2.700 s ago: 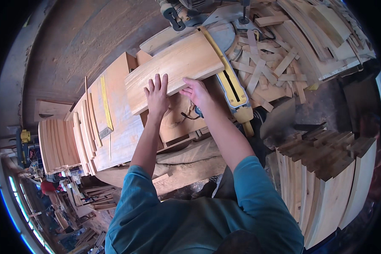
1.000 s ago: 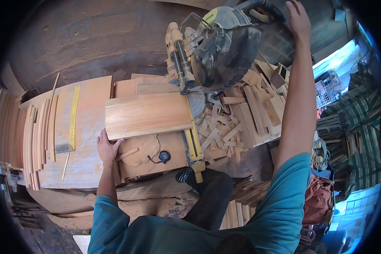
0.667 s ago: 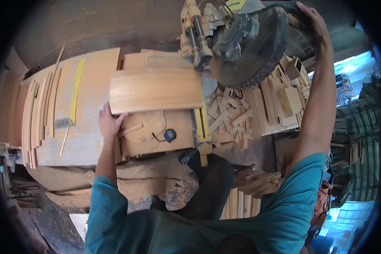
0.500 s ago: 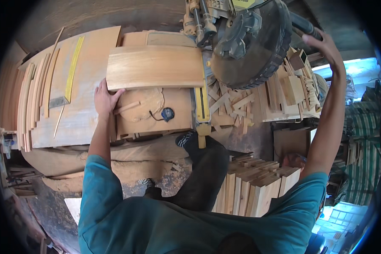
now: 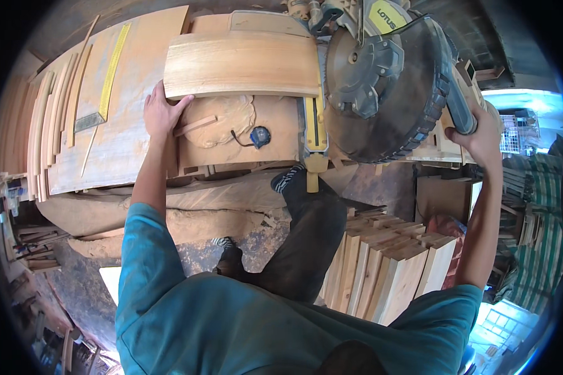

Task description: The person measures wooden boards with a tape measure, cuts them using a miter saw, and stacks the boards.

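Note:
A wide, smooth wooden board (image 5: 241,65) lies crosswise on the bench, its right end at the miter saw (image 5: 372,78). My left hand (image 5: 162,114) grips the board's near left corner, thumb along the front edge and fingers by the left end. At the right, my right hand (image 5: 480,136) is wrapped round the end of the saw's dark handle (image 5: 458,103). The large round blade with its guard hangs just right of the board's end. Below the board runs the saw's yellow table slot (image 5: 316,128).
A blue tape measure (image 5: 261,137) and a small wood strip (image 5: 196,125) lie before the board. Further left are a yellow-bladed square (image 5: 111,75) and several long strips (image 5: 47,119). Upright cut boards (image 5: 381,269) stand by my leg at the right.
The saw head and its handle have come down and nearer, with my right hand on the handle. My left hand stays at the board's corner. The whole view has shifted slightly.

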`<state>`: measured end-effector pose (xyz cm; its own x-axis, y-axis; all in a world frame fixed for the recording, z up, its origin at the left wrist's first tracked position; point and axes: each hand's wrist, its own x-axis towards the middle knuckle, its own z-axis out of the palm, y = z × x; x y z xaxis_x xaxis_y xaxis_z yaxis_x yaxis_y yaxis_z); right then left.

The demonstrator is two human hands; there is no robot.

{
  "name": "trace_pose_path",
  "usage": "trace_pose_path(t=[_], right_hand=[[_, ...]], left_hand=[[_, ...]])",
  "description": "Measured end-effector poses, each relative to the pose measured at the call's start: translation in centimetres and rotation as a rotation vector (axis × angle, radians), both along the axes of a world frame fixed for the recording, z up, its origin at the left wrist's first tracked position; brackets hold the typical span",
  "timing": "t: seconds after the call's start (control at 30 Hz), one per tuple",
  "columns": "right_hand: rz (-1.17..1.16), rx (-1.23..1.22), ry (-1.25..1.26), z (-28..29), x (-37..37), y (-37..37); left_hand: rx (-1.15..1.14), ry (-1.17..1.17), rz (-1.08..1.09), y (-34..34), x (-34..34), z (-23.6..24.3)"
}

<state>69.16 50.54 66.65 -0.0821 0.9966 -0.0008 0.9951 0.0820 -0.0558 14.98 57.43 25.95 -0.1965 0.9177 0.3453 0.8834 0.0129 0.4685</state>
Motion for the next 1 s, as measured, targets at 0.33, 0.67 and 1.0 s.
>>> trace_pose_path(t=[0.33,0.67,1.0], right_hand=[[0.025,0.159,-0.051,-5.7,0.0,-2.3],[-0.004,0.149,0.002,-7.2,0.2,-2.7],[-0.021,0.193,-0.056,-8.0,0.2,-2.9]], left_hand=[[0.034,0.052,-0.003,0.3,-0.2,-0.7],[-0.007,0.035,-0.012,0.1,0.0,0.0],[-0.006,0.049,-0.012,0.1,-0.1,0.1]])
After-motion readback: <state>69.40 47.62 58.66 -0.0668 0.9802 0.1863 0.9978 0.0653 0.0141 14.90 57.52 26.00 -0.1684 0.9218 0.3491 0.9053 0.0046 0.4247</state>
